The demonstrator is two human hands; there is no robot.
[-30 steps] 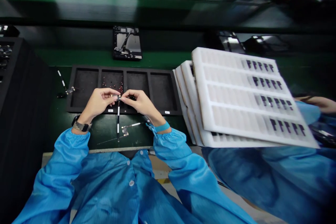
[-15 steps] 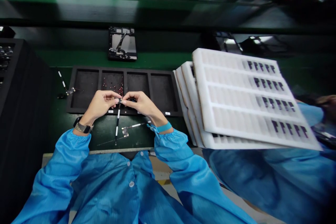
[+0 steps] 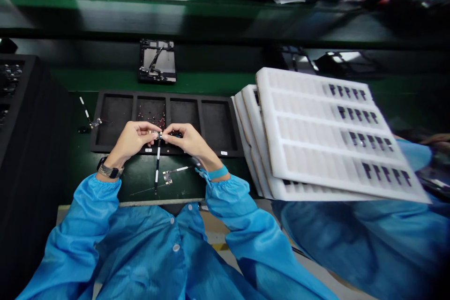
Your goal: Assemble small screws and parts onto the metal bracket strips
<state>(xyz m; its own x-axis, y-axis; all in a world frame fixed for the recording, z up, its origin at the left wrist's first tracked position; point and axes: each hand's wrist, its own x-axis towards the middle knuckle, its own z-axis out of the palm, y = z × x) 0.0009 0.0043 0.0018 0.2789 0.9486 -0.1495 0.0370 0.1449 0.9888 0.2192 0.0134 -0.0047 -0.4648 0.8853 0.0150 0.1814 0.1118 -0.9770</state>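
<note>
Between my two hands is a small circuit board with a flex cable (image 3: 157, 164), its black-and-white strip hanging down toward the table. My left hand (image 3: 135, 139) pinches the board's left end between thumb and fingertips. On the other end, the thumb and forefinger of my right hand (image 3: 184, 140) close on it. Both hands are over the front edge of a black foam tray (image 3: 183, 150); one compartment behind them holds small parts with thin red wires (image 3: 153, 115). Below my right wrist lies a second flex-cable board (image 3: 168, 177). A third flex-cable board (image 3: 94, 123) lies left of the tray.
White foam trays (image 3: 316, 131) with rows of small black parts are stacked at the right. A device housing (image 3: 158, 61) lies behind the black tray. Dark foam trays (image 3: 38, 103) stand at the left. Above runs a green shelf (image 3: 140, 9). Another person's blue sleeve (image 3: 415, 153) shows at far right.
The view has shifted slightly. Both hands keep their pinch on the flex-cable board over the tray's front edge, with hardly any movement.
</note>
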